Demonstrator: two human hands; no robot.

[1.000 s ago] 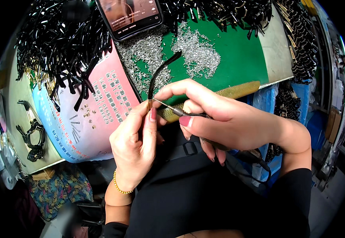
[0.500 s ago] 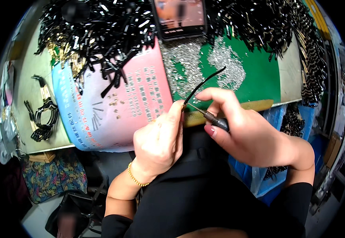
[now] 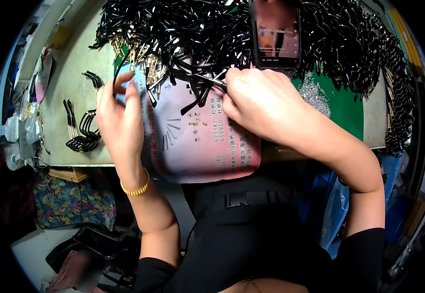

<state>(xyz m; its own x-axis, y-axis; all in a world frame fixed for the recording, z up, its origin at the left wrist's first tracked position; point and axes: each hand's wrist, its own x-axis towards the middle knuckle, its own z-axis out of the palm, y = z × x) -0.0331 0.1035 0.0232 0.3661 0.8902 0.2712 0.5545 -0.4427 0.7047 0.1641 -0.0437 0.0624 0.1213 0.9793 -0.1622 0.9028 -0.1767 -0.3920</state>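
At the left, my left hand is closed, its fingers curled by a thin, curved black glasses temple that stands up from them. The hand is over the left edge of the pink and blue printed mat. My right hand is wrapped round a screwdriver, most of its dark handle hidden in the fist. The shaft points left, over a big heap of black glasses temples with gold-coloured ends. Just where the tip lies among the temples is hard to make out.
A phone stands against the heap. Small silver metal parts lie on the green surface beyond my right forearm. Bundled temples rest on the table at the left. Blue crates with a clear bag are below the table's right side.
My hands, together before at the table's near edge, are now apart. The left has gone left with the temple; the right has moved forward to the heap with the screwdriver. The view has shifted left.
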